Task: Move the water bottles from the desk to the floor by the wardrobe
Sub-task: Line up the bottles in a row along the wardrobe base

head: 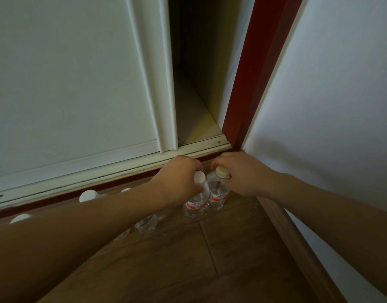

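Note:
Two clear water bottles with white caps and red labels stand side by side on the wooden floor, close to the wardrobe's bottom rail. My left hand point(179, 178) grips the neck of the left bottle point(196, 204). My right hand point(240, 173) grips the neck of the right bottle point(218, 193). More bottles stand in a row to the left, largely hidden behind my left forearm; a white cap point(88, 195) and another cap point(20, 218) show above it, and one bottle body point(147, 224) shows below it.
The white sliding wardrobe door point(68, 84) stands partly open, with a dark gap point(192, 84) at its right. A red frame post point(251, 84) and a white wall point(330, 106) close the corner on the right. Wooden floor point(199, 259) stretches toward me.

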A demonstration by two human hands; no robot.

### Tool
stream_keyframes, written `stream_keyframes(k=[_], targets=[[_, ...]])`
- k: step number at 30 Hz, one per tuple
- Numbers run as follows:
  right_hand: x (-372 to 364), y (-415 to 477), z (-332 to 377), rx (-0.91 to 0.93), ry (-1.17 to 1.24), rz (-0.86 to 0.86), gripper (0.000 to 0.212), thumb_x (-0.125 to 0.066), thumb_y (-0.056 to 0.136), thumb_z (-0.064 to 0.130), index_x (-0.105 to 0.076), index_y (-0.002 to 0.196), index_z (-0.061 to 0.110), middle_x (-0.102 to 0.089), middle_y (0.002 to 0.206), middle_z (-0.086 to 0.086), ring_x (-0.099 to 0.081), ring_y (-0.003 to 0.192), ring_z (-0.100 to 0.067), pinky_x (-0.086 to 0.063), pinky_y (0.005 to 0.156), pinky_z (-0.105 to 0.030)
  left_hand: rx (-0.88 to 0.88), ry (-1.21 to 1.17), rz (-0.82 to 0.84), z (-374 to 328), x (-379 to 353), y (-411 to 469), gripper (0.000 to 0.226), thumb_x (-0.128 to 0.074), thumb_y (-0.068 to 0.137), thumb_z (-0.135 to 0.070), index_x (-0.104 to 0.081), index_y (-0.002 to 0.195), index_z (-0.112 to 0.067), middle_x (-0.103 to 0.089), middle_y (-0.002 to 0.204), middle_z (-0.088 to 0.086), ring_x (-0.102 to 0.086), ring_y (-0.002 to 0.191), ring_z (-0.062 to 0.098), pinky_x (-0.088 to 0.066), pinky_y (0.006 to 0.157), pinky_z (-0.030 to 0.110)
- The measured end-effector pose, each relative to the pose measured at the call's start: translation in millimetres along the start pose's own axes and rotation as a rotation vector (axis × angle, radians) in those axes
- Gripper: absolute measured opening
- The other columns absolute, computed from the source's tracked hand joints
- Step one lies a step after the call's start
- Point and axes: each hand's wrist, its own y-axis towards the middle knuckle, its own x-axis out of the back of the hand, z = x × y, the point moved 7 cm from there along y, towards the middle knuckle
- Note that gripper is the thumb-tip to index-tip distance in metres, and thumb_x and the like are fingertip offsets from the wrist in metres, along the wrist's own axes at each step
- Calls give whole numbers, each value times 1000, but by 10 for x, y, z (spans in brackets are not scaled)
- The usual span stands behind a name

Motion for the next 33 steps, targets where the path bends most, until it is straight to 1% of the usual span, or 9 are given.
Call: stream_keyframes(k=[2,5,10,15,20,24,27,33], targets=[[7,-3,-4,6,-13,-3,33,-66,87,17,-61,118,27,-56,106,13,-50,95,-6,-39,81,-22,3,-5,-6,-8,-1,13,17,-76,77,-34,-68,89,-24,-62,79,-9,-58,73,9,-41,59,21],[25,-11,-15,13,-28,-9,31,-65,87,15,-62,114,29,-50,100,17,-49,94,-6,-36,80,-21,13,-26,-13,-9,-26,25,22,-78,76,-37,-68,91,-25,-62,82,-10,-56,74,6,-43,62,22],[36,-15,-89,10,-59,-7,33,-64,85,11,-61,112,30,-49,97,17,-48,93,-6,-37,80,-24,-18,-18,-16,-76,-90,83,22,-77,76,-39,-68,91,-25,-62,81,-10,-56,73,6,-47,64,24],[55,-46,-191,-19,-41,-3,34,-65,84,12,-61,111,32,-53,100,16,-52,95,-9,-39,80,-24,-31,-22,-42,-125,-96,137,22,-79,75,-39,-68,88,-26,-62,79,-12,-54,71,5,-44,63,22],[73,-66,-205,-16,-42,-10,33,-65,84,11,-62,112,30,-50,98,17,-52,95,-9,-37,79,-23,-30,-16,-22,-146,-110,162,23,-79,76,-40,-69,92,-25,-64,82,-10,-57,73,5,-52,66,28],[86,-88,-188,-9,-27,-13,34,-65,85,10,-62,114,28,-50,99,16,-49,94,-8,-35,81,-23,-43,-5,-21,-157,-107,156,24,-78,77,-41,-69,93,-25,-64,83,-10,-57,74,5,-51,67,26],[88,-92,-177,-16,-14,-13,35,-65,85,10,-62,115,28,-53,102,15,-50,95,-7,-35,81,-22,-37,-5,-17,-142,-108,158,26,-78,76,-42,-70,94,-25,-64,84,-11,-57,75,5,-53,68,28],[95,-96,-170,-25,1,-19,37,-64,86,9,-63,117,27,-53,102,15,-49,95,-7,-36,82,-23,-28,-14,-18,-134,-98,159,26,-78,77,-41,-71,95,-24,-66,84,-9,-58,75,5,-54,69,29]])
